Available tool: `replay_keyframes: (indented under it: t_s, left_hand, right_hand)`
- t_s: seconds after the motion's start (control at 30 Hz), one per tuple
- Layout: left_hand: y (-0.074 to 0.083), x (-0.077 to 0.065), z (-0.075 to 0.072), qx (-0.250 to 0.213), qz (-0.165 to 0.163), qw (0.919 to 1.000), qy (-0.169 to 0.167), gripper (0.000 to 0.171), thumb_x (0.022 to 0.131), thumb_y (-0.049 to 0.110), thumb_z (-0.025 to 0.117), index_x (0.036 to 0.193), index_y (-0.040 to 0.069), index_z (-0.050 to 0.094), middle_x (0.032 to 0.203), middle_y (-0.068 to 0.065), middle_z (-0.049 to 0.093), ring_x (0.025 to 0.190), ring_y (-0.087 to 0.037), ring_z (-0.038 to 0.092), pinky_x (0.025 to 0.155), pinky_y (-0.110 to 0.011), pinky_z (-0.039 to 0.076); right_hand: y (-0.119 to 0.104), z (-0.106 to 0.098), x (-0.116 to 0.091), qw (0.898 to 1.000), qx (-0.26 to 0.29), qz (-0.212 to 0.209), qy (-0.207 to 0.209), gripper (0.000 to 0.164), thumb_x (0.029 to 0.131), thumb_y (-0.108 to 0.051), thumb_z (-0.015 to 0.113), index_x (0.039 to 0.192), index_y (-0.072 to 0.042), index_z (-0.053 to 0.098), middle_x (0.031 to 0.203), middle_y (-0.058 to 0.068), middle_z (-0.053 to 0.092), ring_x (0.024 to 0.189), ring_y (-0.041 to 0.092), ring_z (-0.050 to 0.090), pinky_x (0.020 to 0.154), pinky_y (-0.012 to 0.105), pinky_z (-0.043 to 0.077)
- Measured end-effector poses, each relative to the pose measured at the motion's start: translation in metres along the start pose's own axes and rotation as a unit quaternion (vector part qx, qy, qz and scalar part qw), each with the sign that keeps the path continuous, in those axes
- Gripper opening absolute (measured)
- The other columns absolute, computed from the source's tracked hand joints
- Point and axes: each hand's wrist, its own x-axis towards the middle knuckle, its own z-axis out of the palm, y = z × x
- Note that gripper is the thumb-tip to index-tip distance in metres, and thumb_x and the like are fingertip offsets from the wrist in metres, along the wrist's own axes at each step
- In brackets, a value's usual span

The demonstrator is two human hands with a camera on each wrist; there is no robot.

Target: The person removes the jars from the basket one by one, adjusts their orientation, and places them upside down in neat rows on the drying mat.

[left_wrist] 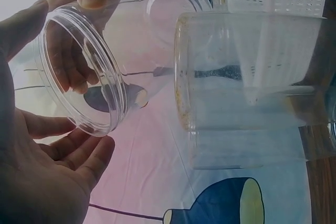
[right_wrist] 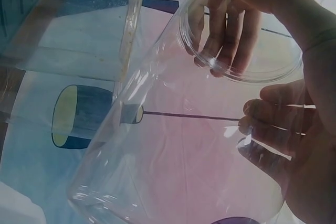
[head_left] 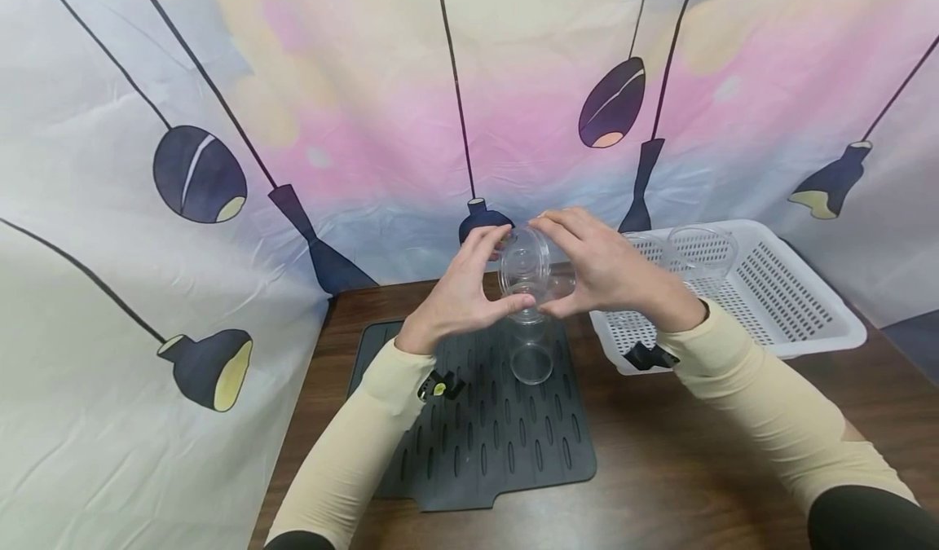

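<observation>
Cupping a clear jar [head_left: 524, 261] between them, the left hand [head_left: 464, 293] and right hand [head_left: 609, 269] were parted about as wide as its body, thumbs and fingers bent against it. It hung tilted in the air, rim towards the person. Handling it well seemed to call for even pressure from both sides and a slow turn, since clear, smooth walls can slip. Just below the hands, clear containers [left_wrist: 236, 72] stood over a dark mat [head_left: 440, 481] on the counter [head_left: 660, 452]; how near the jar's base came to them was hard to tell, so avoiding a knock mattered. Past the right hand, a white basket [head_left: 844, 336] held more clear vessels [head_left: 703, 250]. Beyond both hands hung a lamp-printed cloth [head_left: 381, 143].
</observation>
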Motion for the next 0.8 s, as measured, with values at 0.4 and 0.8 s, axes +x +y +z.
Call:
replay_keyframes:
  t_s: [0.4,0.8]
  left_hand:
    - [-0.0001,0.0004,0.0,0.012,-0.003,0.9999,0.004,0.092,0.081,0.043,0.077,0.152,0.009,0.03,0.145,-0.012,0.037,0.12,-0.021,0.05,0.101,-0.038,0.046]
    - [-0.0006,0.0006,-0.0013,0.01,0.017,0.9993,0.031,0.09,0.076,0.038,0.083,0.146,0.004,0.04,0.139,-0.012,0.043,0.117,-0.023,0.055,0.098,-0.036,0.05]
  right_hand:
    - [-0.0029,0.0035,0.003,1.0,-0.023,-0.011,0.003,0.101,0.055,-0.051,0.086,0.132,0.003,0.052,0.127,0.017,0.057,0.114,0.033,0.054,0.098,0.048,0.047]
    - [-0.0027,0.0045,0.0017,0.998,-0.05,-0.039,0.019,0.103,0.056,-0.055,0.087,0.133,0.003,0.051,0.127,0.019,0.056,0.114,0.035,0.054,0.097,0.047,0.048]
